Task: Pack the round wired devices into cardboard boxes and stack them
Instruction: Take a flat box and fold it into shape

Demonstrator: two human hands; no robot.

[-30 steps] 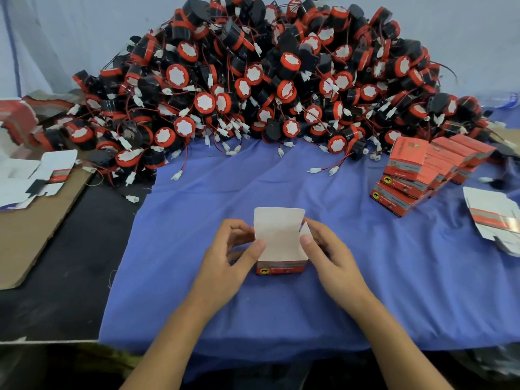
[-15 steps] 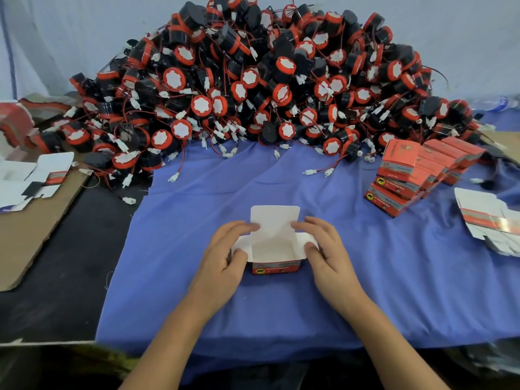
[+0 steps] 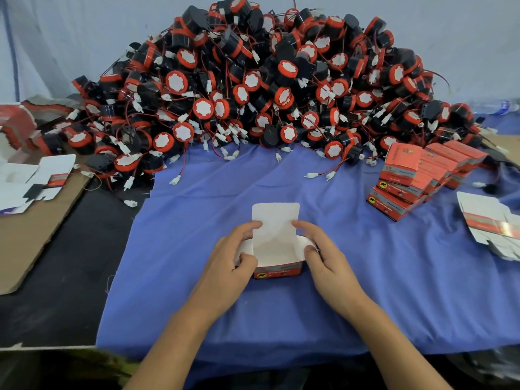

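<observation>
- Blue cloth [image 3: 281, 187]: is covering the middle and right of the frame and is hanging over the near table edge. Everything listed below except the left-hand items is lying on it.
- Heap of round wired devices [image 3: 267, 80]: is filling the upper half of the frame and piling up against a pale backdrop. The units are black-bodied with red rims and white faces, and are trailing red wires with white plugs. The heap's front edge is spilling onto the cloth.
- Dark tabletop [image 3: 70, 291]: is showing at lower left, beside the cloth.
- Brown cardboard sheet [image 3: 36, 229]: is lying flat at the left edge of the frame, on the dark tabletop.
- Stack of closed boxes [image 3: 408, 178]: is sitting at centre right, red and grey, in leaning rows. Their contents are not showing.
- Flat box blanks [image 3: 486, 220]: are lying unfolded at the right edge, white side up. More blanks [image 3: 25, 181] are lying at the left edge on the cardboard sheet.
- Open box [image 3: 277, 249]: is standing on the cloth at centre frame, well apart from the heap. Its lid flap is standing upright at the far side, and only its white inner walls are showing.
- Left hand [image 3: 230, 266]: is gripping the open box's left side, with fingers curling round the side flap and thumb at the near corner.
- Right hand [image 3: 329, 263]: is gripping the right side likewise, with fingers curling over the right flap.
</observation>
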